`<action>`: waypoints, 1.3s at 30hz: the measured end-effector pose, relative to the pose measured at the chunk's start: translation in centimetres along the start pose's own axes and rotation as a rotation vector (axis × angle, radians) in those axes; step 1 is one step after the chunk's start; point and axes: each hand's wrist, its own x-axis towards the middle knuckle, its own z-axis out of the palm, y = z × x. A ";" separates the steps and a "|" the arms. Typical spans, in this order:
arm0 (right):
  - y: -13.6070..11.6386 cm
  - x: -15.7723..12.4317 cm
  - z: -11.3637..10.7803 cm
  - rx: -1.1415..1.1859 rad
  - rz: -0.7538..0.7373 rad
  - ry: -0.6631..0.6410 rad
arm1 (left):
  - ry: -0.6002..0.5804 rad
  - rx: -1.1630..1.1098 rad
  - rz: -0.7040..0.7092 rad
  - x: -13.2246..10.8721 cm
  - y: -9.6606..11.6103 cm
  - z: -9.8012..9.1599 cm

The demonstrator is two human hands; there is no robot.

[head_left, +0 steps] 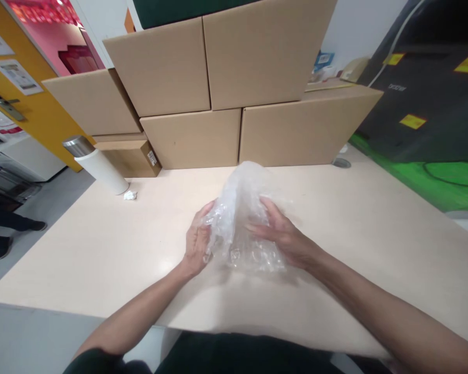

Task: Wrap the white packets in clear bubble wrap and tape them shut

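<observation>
a white bottle [103, 170] stands on the table [140, 244]; the left hand [197, 241], partly curled, holds the left edge of crumpled clear plastic [236, 213], over mid-table before cardboard boxes [191, 140]; the right hand [286, 236], half open, touches its right side, grip unclear.

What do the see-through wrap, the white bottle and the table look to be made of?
The wrap: thin, glossy plastic film, judging by its see-through creases and bright glints. The bottle: probably coated metal, white and smooth, though plastic is possible; its cap has a silvery metallic sheen. The table: perhaps wood laminate, pale and smooth, with a soft shine.
</observation>
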 end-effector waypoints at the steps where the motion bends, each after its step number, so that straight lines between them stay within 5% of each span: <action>1: 0.1 0.2 0.0 0.010 -0.017 -0.005 | 0.003 -0.012 -0.004 0.0 0.3 0.0; 6: 0.5 1.1 -0.7 -0.003 -0.025 0.091 | 0.177 -0.207 -0.116 0.7 0.9 -0.8; 9: 0.5 1.3 -1.8 -0.027 -0.031 0.159 | 0.272 -0.240 -0.264 0.1 0.4 -2.9; 12: 0.8 1.2 -2.9 -0.033 -0.007 0.201 | 0.334 -0.032 -0.380 -1.4 -0.3 -6.0; 17: 2.4 1.2 -4.2 -0.035 0.046 0.217 | 0.058 0.736 0.019 -2.8 -0.3 -8.6; 20: 3.3 1.2 -4.8 -0.024 0.026 0.226 | -0.044 0.826 0.129 -1.9 0.4 -8.5; 26: 3.5 1.2 -6.1 0.006 0.038 0.243 | 0.404 0.258 -0.265 -1.1 0.7 -11.7; 28: 3.4 1.1 -6.3 0.021 0.052 0.234 | 0.510 0.341 -0.326 -1.7 0.4 -13.6; 31: 3.4 1.2 -6.3 -0.002 0.065 0.236 | 0.604 0.741 -0.151 -2.7 0.7 -14.9; 34: 3.4 1.2 -6.3 -0.037 0.071 0.243 | 0.394 0.997 0.052 -2.3 1.6 -13.2; 37: 3.8 1.2 -6.4 -0.055 0.056 0.252 | -0.056 0.980 -0.071 -0.4 2.0 -9.9; 39: 4.1 1.3 -6.4 -0.063 0.039 0.257 | -0.246 0.968 -0.203 1.3 1.6 -7.9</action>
